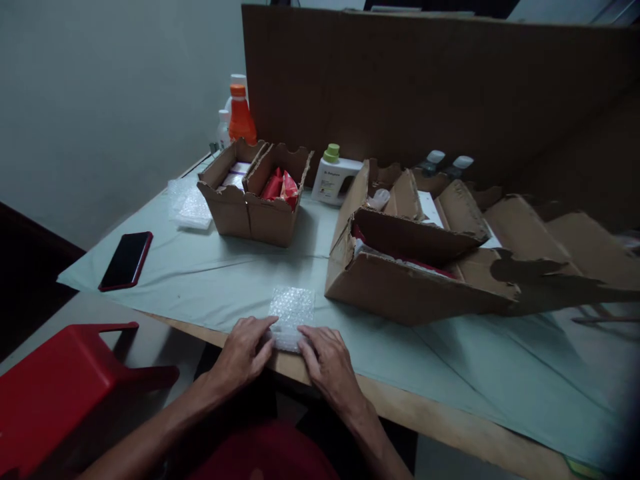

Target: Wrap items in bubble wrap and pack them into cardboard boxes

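At the table's front edge lies a small piece of bubble wrap [293, 307], flat at its far end and folded or rolled over at its near end. My left hand [246, 348] holds the near left corner between thumb and fingers. My right hand [326, 357] grips the near right corner the same way, fingers curled over it. Whether anything is wrapped inside the near fold, I cannot tell.
A divided cardboard box [250, 217] holds red packets [281, 185]. A larger cardboard organiser [420, 293] stands to the right. Behind are a white bottle [333, 181] and an orange bottle [241, 120]. More bubble wrap [193, 208], a phone [126, 260] and a red stool [65, 380] are at left.
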`<state>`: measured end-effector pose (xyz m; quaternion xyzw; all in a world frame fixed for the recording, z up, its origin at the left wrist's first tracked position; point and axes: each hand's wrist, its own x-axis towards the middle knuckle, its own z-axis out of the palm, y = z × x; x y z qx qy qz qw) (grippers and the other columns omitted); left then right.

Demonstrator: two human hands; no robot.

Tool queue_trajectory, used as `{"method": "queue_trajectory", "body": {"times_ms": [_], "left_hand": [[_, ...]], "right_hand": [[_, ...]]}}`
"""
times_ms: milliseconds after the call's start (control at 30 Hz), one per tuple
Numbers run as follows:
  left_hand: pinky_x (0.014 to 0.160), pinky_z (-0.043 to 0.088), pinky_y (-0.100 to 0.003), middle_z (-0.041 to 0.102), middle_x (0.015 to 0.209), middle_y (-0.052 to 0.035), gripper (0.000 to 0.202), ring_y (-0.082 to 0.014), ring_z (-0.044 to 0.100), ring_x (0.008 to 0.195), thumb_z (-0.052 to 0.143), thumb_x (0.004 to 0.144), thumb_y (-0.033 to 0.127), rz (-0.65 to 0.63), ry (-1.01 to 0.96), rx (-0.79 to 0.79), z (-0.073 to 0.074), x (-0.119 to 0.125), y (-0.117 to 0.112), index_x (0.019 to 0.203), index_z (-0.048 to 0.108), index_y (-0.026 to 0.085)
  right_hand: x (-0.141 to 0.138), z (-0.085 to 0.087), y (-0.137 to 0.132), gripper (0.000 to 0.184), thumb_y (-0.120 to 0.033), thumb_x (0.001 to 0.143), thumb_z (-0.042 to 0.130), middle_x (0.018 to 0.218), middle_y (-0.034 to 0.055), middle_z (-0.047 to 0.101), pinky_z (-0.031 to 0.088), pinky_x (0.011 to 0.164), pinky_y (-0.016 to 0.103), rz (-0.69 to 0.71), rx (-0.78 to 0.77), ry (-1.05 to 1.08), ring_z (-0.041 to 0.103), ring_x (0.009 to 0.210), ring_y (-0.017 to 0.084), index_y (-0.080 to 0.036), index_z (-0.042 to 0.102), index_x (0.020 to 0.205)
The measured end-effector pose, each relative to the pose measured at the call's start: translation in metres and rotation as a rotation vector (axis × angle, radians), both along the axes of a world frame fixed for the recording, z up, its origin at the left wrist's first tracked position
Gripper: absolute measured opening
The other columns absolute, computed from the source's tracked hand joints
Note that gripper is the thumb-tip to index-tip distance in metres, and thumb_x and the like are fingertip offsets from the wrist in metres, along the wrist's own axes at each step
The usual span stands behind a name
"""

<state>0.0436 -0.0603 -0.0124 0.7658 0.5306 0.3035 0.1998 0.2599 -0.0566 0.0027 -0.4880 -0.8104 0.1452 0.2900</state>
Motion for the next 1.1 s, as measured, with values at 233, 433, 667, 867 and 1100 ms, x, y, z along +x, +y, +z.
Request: {"method": "queue_trajectory", "body": {"times_ms": [233, 433, 667, 867, 1100], "left_hand": [[0.092, 0.05, -0.045, 0.065, 0.117, -0.0125, 0.038, -0.0281, 0.059, 0.107, 0.056, 0.09, 0.022, 0.046, 0.08, 0.097, -0.005, 0.007, 0.018, 0.128, 0.059, 0.02], [0.094, 0.05, -0.041, 0.068, 0.111, -0.009, 0.042, -0.0244, 0.059, 0.105, 0.054, 0.089, 0.016, -0.152, -0.053, 0.013, 0.006, -0.002, 0.004, 0.131, 0.056, 0.021], [0.082, 0.052, -0.042, 0.067, 0.094, -0.0095, 0.041, -0.0251, 0.06, 0.087, 0.054, 0.089, 0.022, 0.0, 0.083, 0.011, 0.0, 0.003, 0.022, 0.129, 0.06, 0.016], [0.084, 0.054, -0.038, 0.067, 0.106, -0.0096, 0.044, -0.0235, 0.064, 0.095, 0.058, 0.09, 0.037, 0.209, -0.257, -0.132, 0.002, 0.001, 0.01, 0.13, 0.058, 0.019], [0.08, 0.053, -0.031, 0.068, 0.1, -0.0047, 0.083, -0.0199, 0.066, 0.088, 0.069, 0.08, 0.044, 0.227, -0.766, -0.622, 0.025, 0.019, -0.005, 0.151, 0.036, 0.016]], "right_hand": [[0.001, -0.001, -0.003, 0.031, -0.012, 0.089, 0.059, 0.121, 0.01, 0.069, 0.045, 0.096, 0.047, 0.045, 0.106, -0.107, 0.06, 0.115, 0.029, -0.022, 0.063, 0.119], [0.003, -0.004, -0.002, 0.025, -0.011, 0.094, 0.054, 0.098, 0.0052, 0.075, 0.05, 0.086, 0.039, 0.032, -0.006, 0.022, 0.066, 0.091, 0.022, -0.022, 0.065, 0.113], [0.0, 0.003, -0.01, 0.037, -0.015, 0.089, 0.063, 0.125, 0.0126, 0.066, 0.046, 0.095, 0.047, -0.013, 0.06, -0.122, 0.059, 0.113, 0.03, -0.021, 0.061, 0.125], [-0.004, -0.007, 0.004, 0.025, -0.011, 0.093, 0.057, 0.104, 0.0072, 0.075, 0.046, 0.09, 0.042, -0.034, -0.015, 0.05, 0.065, 0.097, 0.024, -0.021, 0.067, 0.113], [-0.004, 0.004, -0.011, 0.021, -0.019, 0.092, 0.059, 0.111, 0.0056, 0.073, 0.046, 0.096, 0.038, -0.035, -0.281, 0.339, 0.063, 0.104, 0.022, -0.025, 0.07, 0.108]]}}
